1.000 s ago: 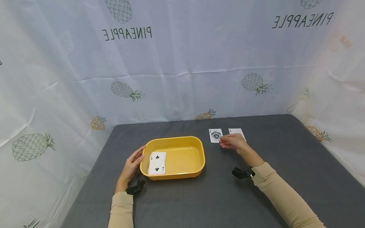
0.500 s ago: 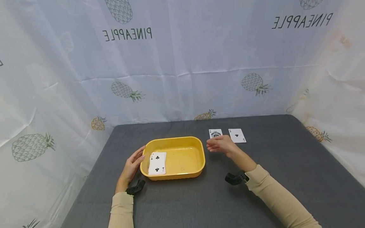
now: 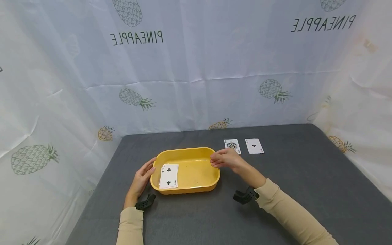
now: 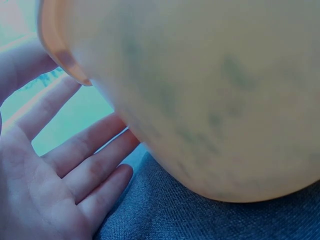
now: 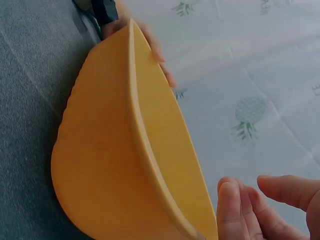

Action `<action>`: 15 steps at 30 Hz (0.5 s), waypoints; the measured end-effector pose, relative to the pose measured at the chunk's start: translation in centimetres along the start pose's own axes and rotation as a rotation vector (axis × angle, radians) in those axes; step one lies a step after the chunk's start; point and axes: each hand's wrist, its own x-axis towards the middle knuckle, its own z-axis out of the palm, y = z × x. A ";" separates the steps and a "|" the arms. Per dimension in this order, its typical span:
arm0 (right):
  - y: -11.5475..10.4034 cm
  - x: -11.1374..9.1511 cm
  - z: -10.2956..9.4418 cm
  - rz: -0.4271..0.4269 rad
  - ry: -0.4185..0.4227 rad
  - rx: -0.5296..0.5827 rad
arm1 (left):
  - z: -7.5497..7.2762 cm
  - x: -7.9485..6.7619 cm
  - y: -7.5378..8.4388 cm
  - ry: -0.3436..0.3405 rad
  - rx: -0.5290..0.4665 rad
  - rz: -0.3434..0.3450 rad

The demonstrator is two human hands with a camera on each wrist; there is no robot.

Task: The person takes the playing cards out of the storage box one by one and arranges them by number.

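Observation:
My left hand [image 3: 141, 178] holds a yellow plastic tub [image 3: 185, 190] by its left end, thumb over the rim and fingers against the outer wall. In the left wrist view those fingers [image 4: 95, 162] lie nearly straight along the tub's side. Inside the tub, at its left, is a small pile of playing cards [image 3: 168, 176] with a two of clubs on top. My right hand [image 3: 228, 160] hovers at the tub's right rim. Between its thumb and fingertips [image 5: 229, 192] in the right wrist view there is a gap with nothing in it.
Behind the right hand, an ornate ace [image 3: 231, 143] and an ace of clubs [image 3: 254, 146] lie face up on the dark grey table [image 3: 190, 221]. A white curtain [image 3: 190, 102] with pineapple prints hangs beyond the table's back edge.
My right hand has moved left and toward me, from the two aces to the tub's right rim, uncovering the ace of clubs. The left hand and tub have stayed put.

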 end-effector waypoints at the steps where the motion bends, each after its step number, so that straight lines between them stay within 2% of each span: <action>1: 0.0 0.0 0.2 0.001 -0.006 0.003 | 0.0 0.0 0.0 -0.002 -0.001 0.001; 15: 0.5 0.6 3.7 0.016 -0.091 -0.005 | -0.1 0.0 -0.1 -0.009 -0.007 0.015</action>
